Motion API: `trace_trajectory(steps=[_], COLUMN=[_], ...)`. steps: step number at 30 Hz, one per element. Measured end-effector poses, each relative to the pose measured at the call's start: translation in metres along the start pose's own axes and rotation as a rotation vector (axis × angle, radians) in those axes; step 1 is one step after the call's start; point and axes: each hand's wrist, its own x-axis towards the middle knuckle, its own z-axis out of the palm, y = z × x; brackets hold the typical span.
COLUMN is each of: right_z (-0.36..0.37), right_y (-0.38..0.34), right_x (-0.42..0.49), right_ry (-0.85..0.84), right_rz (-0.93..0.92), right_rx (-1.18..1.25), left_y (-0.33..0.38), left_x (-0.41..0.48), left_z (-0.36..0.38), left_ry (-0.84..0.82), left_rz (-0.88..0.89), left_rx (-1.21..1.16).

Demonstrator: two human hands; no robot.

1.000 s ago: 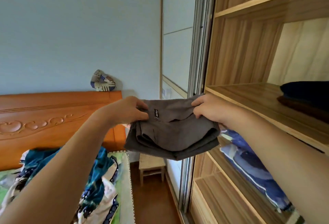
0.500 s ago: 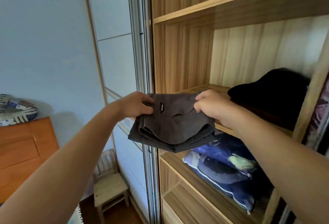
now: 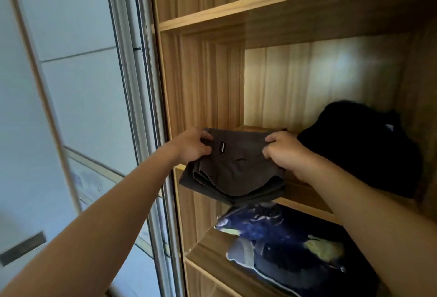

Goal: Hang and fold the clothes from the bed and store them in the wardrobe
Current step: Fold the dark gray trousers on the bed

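A folded dark grey garment [image 3: 233, 169] with a small black label hangs over the front edge of the middle wardrobe shelf [image 3: 305, 190], its far end reaching into the compartment. My left hand [image 3: 192, 146] grips its left side, thumb on top. On the right side, my right hand [image 3: 285, 150] grips the cloth with curled fingers. A folded black garment [image 3: 361, 145] lies on the same shelf, just right of my right hand.
The wooden wardrobe has an upper shelf [image 3: 283, 13] above and a lower compartment holding dark blue patterned bedding [image 3: 290, 242]. A pale sliding door [image 3: 78, 107] with a metal frame stands to the left. The shelf's left part, behind the grey garment, is bare wood.
My view has swung right from the bed to face the wardrobe. Both hands have carried the grey garment forward, up to the middle shelf's edge.
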Motion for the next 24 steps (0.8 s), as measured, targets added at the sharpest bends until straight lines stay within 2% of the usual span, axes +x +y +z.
trace_trajectory(steps=[3, 9, 12, 14, 16, 18, 20, 22, 24], right_z=[0.014, 0.02, 0.024, 0.034, 0.045, 0.051, 0.054, 0.057, 0.062], right_y=[-0.003, -0.003, -0.002, 0.004, 0.012, 0.012, 0.007, 0.007, 0.007], right_x=[0.037, 0.097, 0.117, 0.119, 0.115, 0.106, 0.1, 0.102, 0.109], right_ry=[0.042, 0.107, 0.104, 0.043, -0.033, -0.203, -0.388, -0.45, -0.422], right_rz=[0.004, 0.074, 0.113, 0.137, 0.081, 0.025, 0.052, 0.051, 0.027], right_rx=[-0.051, -0.124, -0.308, -0.558, -0.768, -0.772, -0.743, -0.806, -0.823], left_y=[-0.009, -0.015, -0.019, -0.024, -0.029, -0.033, -0.035, -0.037, -0.036], left_x=[0.049, 0.124, 0.147, 0.15, 0.147, 0.141, 0.135, 0.134, 0.139], left_z=[-0.003, -0.005, 0.0, 0.01, 0.015, 0.013, 0.007, 0.009, 0.017], left_ry=[-0.035, 0.022, 0.032, -0.044, -0.179, -0.363, -0.545, -0.603, -0.559], left_rz=[0.062, 0.122, 0.166, 0.186, 0.184, 0.186, 0.166, 0.133, 0.117], left_rx=[0.114, 0.242, 0.352, 0.463, 0.542, 0.54, 0.562, 0.637, 0.699])
